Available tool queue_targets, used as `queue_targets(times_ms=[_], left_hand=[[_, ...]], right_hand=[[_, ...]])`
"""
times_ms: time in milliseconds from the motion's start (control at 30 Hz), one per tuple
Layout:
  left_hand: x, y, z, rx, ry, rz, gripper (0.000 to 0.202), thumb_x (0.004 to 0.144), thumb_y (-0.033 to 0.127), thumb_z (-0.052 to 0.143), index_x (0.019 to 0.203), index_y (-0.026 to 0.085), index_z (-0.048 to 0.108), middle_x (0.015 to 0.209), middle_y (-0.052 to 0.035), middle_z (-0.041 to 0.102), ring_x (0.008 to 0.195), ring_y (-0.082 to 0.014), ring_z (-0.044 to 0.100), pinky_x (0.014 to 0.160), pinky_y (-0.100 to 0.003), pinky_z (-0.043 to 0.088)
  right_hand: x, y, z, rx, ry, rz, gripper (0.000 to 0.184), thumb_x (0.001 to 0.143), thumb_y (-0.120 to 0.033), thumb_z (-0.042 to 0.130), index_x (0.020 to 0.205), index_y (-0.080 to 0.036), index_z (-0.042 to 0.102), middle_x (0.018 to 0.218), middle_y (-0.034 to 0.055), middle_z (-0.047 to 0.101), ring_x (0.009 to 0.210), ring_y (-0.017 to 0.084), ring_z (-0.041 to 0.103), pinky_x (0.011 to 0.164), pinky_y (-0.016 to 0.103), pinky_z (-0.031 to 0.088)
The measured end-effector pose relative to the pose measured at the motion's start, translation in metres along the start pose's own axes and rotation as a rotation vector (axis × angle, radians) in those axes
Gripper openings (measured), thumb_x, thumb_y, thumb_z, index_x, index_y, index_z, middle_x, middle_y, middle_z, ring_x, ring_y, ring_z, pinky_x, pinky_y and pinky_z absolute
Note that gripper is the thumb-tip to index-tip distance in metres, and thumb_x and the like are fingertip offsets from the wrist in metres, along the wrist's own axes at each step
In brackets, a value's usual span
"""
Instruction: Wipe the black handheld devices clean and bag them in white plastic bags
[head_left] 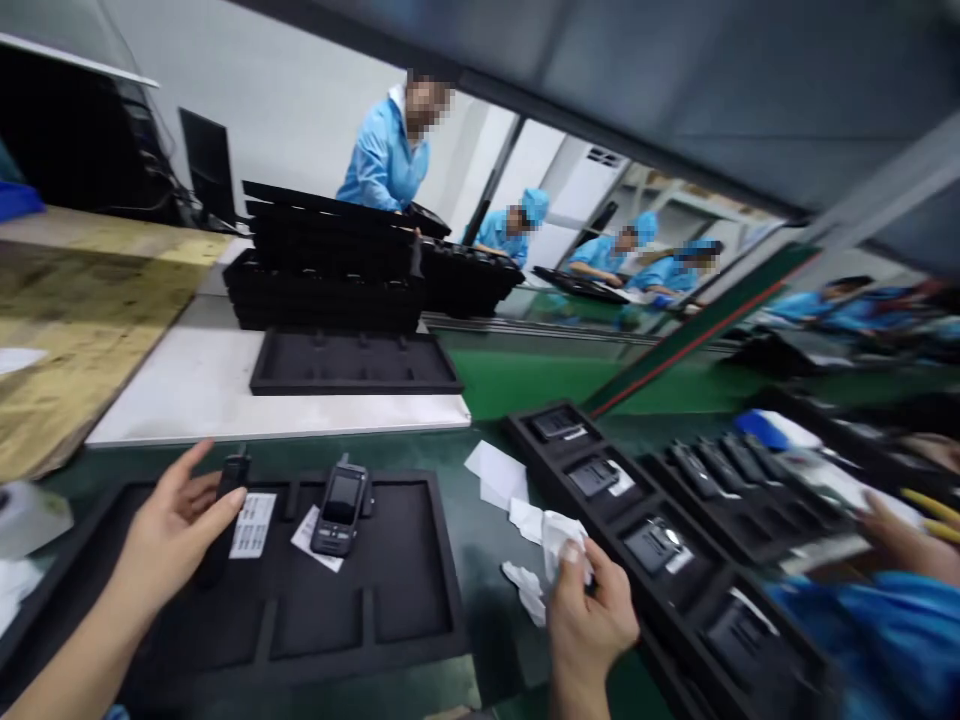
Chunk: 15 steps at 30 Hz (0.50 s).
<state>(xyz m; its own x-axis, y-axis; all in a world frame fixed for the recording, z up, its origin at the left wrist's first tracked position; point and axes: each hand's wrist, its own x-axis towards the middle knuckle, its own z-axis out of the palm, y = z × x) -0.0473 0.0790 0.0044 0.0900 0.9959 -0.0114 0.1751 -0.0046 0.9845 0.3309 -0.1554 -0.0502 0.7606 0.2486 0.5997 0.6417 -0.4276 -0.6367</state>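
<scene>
My left hand (166, 530) is closed around a black handheld radio (235, 470) with a stubby antenna, held upright over a black foam tray (409, 600). Beside it is a white printed label sheet (255, 527). In the tray, a second handheld radio with a screen (343, 508) lies face up, partly over a white paper slip (306, 535). To the right of the tray, my right hand (596, 610) pinches a crumpled white tissue (561, 538) between thumb and fingers. Another crumpled tissue (526, 590) lies on the green table just left of that hand.
Flat white papers (499, 472) lie beyond my right hand. A long black tray (600, 440) on the right holds several devices. A co-worker's blue sleeve (877, 640) reaches in at far right. Stacked black trays (330, 290) stand at the back; a shelf (675, 100) hangs overhead.
</scene>
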Motion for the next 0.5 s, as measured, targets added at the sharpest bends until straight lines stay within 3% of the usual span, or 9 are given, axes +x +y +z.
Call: queue_targets(times_ms=[100, 167, 233, 333, 500], left_hand=[[0.017, -0.01, 0.007, 0.457, 0.033, 0.115, 0.094, 0.072, 0.058, 0.071, 0.151, 0.029, 0.029, 0.115, -0.0082, 0.066, 0.103, -0.0299, 0.066, 0.091, -0.042, 0.052], [0.021, -0.011, 0.013, 0.792, -0.001, 0.151, 0.092, 0.077, 0.062, 0.063, 0.153, 0.028, 0.023, 0.119, -0.0115, 0.064, 0.102, -0.0346, 0.066, 0.085, -0.044, 0.052], [0.02, -0.009, 0.02, 1.011, -0.05, 0.166, 0.088, 0.084, 0.065, 0.052, 0.154, 0.024, 0.018, 0.121, -0.0161, 0.062, 0.099, -0.0394, 0.065, 0.077, -0.045, 0.051], [0.017, -0.008, 0.03, 1.161, -0.091, 0.167, 0.084, 0.09, 0.065, 0.038, 0.155, 0.018, 0.012, 0.121, -0.0207, 0.059, 0.092, -0.0428, 0.064, 0.07, -0.048, 0.048], [0.019, -0.011, 0.038, 1.224, -0.067, 0.169, 0.081, 0.091, 0.06, 0.037, 0.154, 0.015, 0.014, 0.119, -0.0202, 0.057, 0.092, -0.0395, 0.064, 0.07, -0.042, 0.048]], right_hand=[[-0.004, 0.012, 0.003, -0.135, -0.204, -0.087, 0.051, 0.089, -0.059, 0.044, 0.104, -0.019, 0.072, 0.094, 0.0118, 0.069, 0.091, 0.028, 0.061, 0.091, 0.047, 0.039], [-0.013, 0.017, 0.008, -0.139, -0.328, -0.093, 0.046, 0.086, -0.06, 0.048, 0.101, -0.025, 0.073, 0.096, 0.0082, 0.07, 0.091, 0.028, 0.062, 0.095, 0.051, 0.036], [-0.02, 0.022, 0.01, -0.144, -0.371, -0.068, 0.046, 0.087, -0.06, 0.046, 0.1, -0.026, 0.073, 0.1, 0.0081, 0.07, 0.091, 0.027, 0.063, 0.094, 0.05, 0.037], [-0.019, 0.033, 0.004, -0.152, -0.362, -0.01, 0.054, 0.09, -0.061, 0.038, 0.098, -0.021, 0.074, 0.098, 0.0112, 0.07, 0.085, 0.025, 0.063, 0.085, 0.042, 0.044], [-0.009, 0.042, -0.02, -0.108, -0.329, 0.021, 0.057, 0.088, -0.065, 0.041, 0.092, -0.017, 0.074, 0.093, 0.0129, 0.07, 0.081, 0.026, 0.064, 0.075, 0.038, 0.048]])
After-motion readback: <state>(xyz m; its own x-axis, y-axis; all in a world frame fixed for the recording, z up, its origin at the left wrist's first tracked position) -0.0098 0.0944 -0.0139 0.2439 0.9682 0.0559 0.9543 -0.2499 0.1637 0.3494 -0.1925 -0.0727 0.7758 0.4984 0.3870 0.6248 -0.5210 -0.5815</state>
